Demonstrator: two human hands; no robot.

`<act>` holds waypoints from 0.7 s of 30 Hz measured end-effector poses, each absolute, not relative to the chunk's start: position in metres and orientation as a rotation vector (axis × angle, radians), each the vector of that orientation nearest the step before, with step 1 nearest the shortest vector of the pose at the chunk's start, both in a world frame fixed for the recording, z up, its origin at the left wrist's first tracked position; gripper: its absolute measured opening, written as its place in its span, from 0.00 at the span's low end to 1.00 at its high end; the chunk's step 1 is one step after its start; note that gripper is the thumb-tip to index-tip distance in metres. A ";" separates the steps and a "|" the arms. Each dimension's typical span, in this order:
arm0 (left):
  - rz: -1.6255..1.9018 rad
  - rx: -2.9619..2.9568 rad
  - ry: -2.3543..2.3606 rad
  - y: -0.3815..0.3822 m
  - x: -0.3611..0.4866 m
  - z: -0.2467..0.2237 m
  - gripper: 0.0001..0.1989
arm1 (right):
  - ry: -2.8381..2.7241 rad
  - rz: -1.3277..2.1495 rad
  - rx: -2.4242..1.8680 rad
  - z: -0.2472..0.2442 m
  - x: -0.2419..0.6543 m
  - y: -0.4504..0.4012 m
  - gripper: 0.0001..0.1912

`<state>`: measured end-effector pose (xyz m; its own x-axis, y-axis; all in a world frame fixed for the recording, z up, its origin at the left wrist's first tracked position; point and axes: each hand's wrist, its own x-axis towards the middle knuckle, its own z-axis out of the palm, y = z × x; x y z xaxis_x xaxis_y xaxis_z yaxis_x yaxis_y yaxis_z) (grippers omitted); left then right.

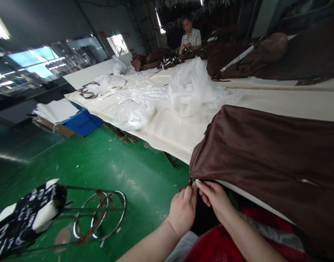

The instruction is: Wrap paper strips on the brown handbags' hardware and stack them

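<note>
the pale tabletop carries the brown leather bag, one corner at the edge; a hard tug there could drag it askew. just by that corner, my left hand curls, back upward, its hold i cannot tell; my right hand pinches a small white scrap, which might tear if pulled.

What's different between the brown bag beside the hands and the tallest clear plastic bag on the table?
The brown bag is dark and opaque; the plastic bag is whitish and see-through.
The brown bag lies low and fairly smooth; the plastic bag is crumpled and puffed up.
The brown bag has zips; none shows on the plastic bag.
Both rest on the table.
</note>
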<state>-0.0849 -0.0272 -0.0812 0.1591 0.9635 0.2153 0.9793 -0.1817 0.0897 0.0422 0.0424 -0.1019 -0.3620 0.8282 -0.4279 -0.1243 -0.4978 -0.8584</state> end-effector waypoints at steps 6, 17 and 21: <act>-1.082 -2.397 -2.691 -0.007 -0.102 -0.057 0.21 | -1.289 1.772 -1.255 -0.103 0.047 0.043 0.25; -1.039 -2.738 -2.670 0.008 -0.102 -0.057 0.16 | -1.273 1.766 -1.244 -0.109 0.048 0.044 0.23; -0.824 -2.872 -2.514 0.010 -0.105 -0.049 0.14 | -1.233 1.817 -1.228 -0.113 0.045 0.048 0.23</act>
